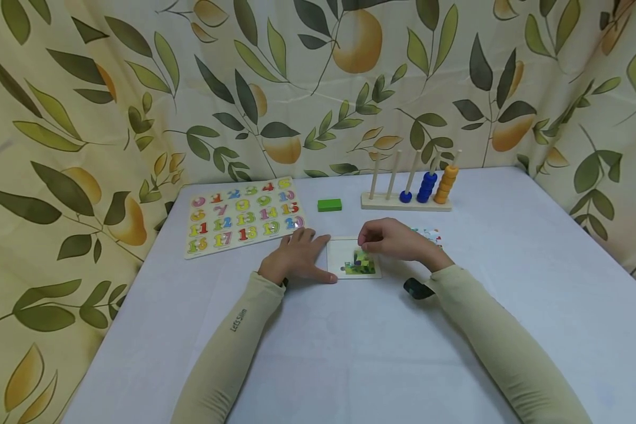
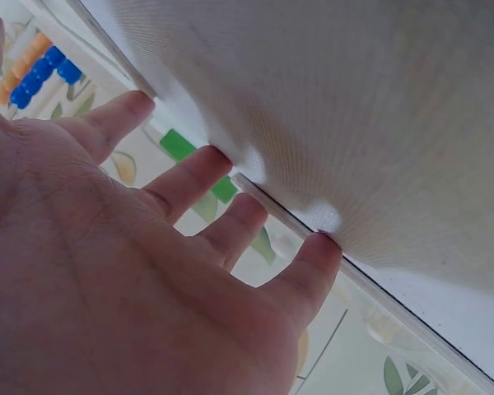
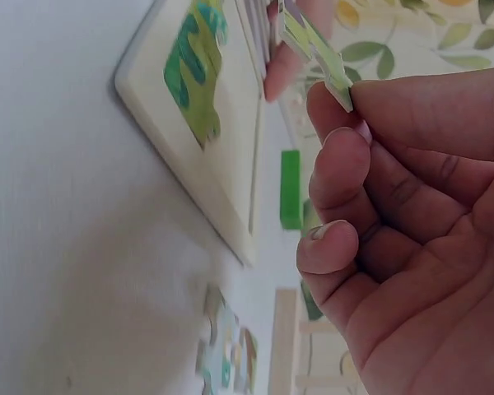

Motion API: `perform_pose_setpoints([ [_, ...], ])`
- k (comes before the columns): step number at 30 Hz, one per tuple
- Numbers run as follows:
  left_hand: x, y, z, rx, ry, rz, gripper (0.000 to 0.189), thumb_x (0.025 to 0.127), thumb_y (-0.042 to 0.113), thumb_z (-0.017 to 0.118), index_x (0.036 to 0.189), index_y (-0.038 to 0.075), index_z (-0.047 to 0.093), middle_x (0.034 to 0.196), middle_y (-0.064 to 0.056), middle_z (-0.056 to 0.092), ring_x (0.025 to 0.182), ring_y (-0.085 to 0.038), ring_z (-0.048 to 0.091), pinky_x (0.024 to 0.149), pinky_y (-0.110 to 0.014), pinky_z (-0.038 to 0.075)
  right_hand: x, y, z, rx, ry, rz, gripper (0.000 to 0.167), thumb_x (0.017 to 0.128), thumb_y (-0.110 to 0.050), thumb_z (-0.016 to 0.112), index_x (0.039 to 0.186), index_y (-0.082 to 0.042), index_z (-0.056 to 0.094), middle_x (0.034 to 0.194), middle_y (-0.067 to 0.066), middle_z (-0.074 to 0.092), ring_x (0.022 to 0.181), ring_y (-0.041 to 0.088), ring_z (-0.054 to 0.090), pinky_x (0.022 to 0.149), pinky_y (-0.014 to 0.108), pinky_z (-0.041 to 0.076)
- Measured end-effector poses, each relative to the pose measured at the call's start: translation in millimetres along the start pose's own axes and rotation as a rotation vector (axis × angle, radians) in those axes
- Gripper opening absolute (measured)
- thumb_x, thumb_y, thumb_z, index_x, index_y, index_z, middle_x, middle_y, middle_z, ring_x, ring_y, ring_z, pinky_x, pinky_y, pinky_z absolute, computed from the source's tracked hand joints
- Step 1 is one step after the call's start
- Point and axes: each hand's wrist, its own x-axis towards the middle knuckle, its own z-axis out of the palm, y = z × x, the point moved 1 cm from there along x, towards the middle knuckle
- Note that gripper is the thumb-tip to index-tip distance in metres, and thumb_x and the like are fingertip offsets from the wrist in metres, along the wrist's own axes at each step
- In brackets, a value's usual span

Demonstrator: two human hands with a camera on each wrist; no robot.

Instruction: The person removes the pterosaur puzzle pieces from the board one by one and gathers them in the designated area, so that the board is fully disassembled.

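Note:
A small white puzzle board (image 1: 341, 250) lies flat on the table, with several green picture pieces (image 1: 359, 269) along its near right part. Spread over the board's left side is my left hand (image 1: 297, 259), its thumb at the near left corner; in the left wrist view its fingers are extended, fingertips against the white surface. Above the board, my right hand (image 1: 394, 238) pinches a light green jigsaw piece (image 3: 319, 53) between thumb and forefinger, held tilted in the right wrist view. Loose jigsaw pieces (image 1: 429, 236) lie behind the right wrist, partly hidden by it.
A number board (image 1: 246, 215) with colourful numerals lies at the back left. Behind the puzzle sits a green block (image 1: 330, 205). A wooden peg abacus (image 1: 405, 202) with blue and orange beads stands at the back right. Patterned curtain (image 1: 318, 106) hangs behind the table.

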Motion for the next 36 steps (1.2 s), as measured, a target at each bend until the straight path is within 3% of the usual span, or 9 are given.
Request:
perform_pose_setpoints([
  [10,-0.6,-0.1,0.1,-0.006,-0.001,0.0,0.106,0.088,0.067,0.079,0.171,0.024,0.03,0.171,-0.014,0.027,0.159,-0.037,0.015,0.127,-0.061,0.014,-16.4,3,-19,0.023,0.044,0.059,0.009,0.104,-0.005,0.066,0.111,0.0,0.07,0.105,0.009,0.071,0.093,0.026,0.059,0.081,0.035,0.053],
  [19,-0.1,-0.3,0.2,-0.006,0.0,0.003,0.106,0.088,0.067,0.079,0.171,0.024,0.03,0.171,-0.014,0.028,0.159,-0.037,0.015,0.128,-0.061,0.013,-26.2,13,-33,0.028,0.068,0.079,0.013,0.104,-0.005,0.067,0.113,0.003,0.069,0.106,0.011,0.07,0.093,0.026,0.061,0.083,0.033,0.055],
  [29,-0.8,0.7,-0.2,-0.003,0.007,0.008,0.105,0.088,0.067,0.079,0.171,0.024,0.031,0.17,-0.014,0.029,0.158,-0.037,0.016,0.127,-0.061,0.015,-31.8,22,-39,-0.007,0.033,0.108,0.012,0.103,-0.007,0.068,0.112,0.0,0.072,0.113,0.012,0.073,0.091,0.026,0.059,0.077,0.036,0.052],
  [36,-0.2,-0.7,1.1,-0.001,0.009,0.007,0.106,0.087,0.068,0.079,0.171,0.025,0.03,0.169,-0.013,0.029,0.158,-0.037,0.016,0.127,-0.06,0.015,-31.0,30,-40,0.007,-0.026,0.174,0.008,0.102,-0.007,0.07,0.109,-0.002,0.071,0.103,0.007,0.071,0.089,0.025,0.058,0.076,0.036,0.052],
])
